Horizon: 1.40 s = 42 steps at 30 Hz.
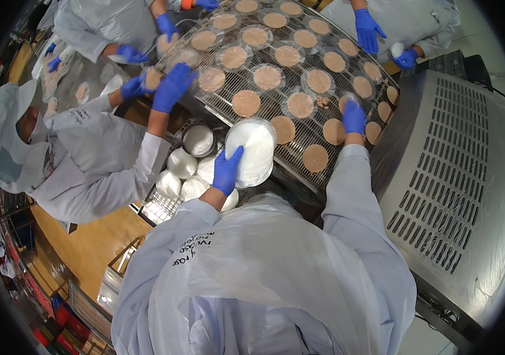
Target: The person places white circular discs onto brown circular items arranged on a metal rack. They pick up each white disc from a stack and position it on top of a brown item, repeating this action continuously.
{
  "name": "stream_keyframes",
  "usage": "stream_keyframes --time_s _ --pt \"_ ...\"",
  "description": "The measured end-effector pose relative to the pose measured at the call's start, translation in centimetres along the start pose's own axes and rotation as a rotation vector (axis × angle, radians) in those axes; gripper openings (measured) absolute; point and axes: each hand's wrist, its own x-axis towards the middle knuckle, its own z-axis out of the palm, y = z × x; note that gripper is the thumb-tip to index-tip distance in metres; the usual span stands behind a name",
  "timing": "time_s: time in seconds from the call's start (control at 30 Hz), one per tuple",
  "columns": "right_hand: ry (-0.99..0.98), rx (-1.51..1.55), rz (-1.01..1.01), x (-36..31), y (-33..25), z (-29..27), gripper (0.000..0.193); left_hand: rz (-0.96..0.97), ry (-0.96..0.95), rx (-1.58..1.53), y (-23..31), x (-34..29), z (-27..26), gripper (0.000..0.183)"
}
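Head view looks down on my left hand (227, 170), its blue-gloved fingers curled around a stack of white paper discs (251, 151), held just above the near edge of the wire conveyor belt (299, 133). My right hand (353, 116) lies flat and open on a paper-backed brown flatbread (347, 102) on the belt, gripping nothing. Co-workers' gloved hands (172, 86) work opposite.

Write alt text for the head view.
The person's left hand holds a stack of white discs while the right hand touches a brown round on the wire conveyor; co-workers' blue-gloved hands work alongside.
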Motion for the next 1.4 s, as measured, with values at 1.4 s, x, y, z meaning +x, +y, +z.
stream_keyframes --time_s 1.4 --pt "-0.209 0.936 -0.4 -11.5 -19.0 1.6 0.021 0.126 0.038 -0.08 0.0 0.8 -2.3 0.036"
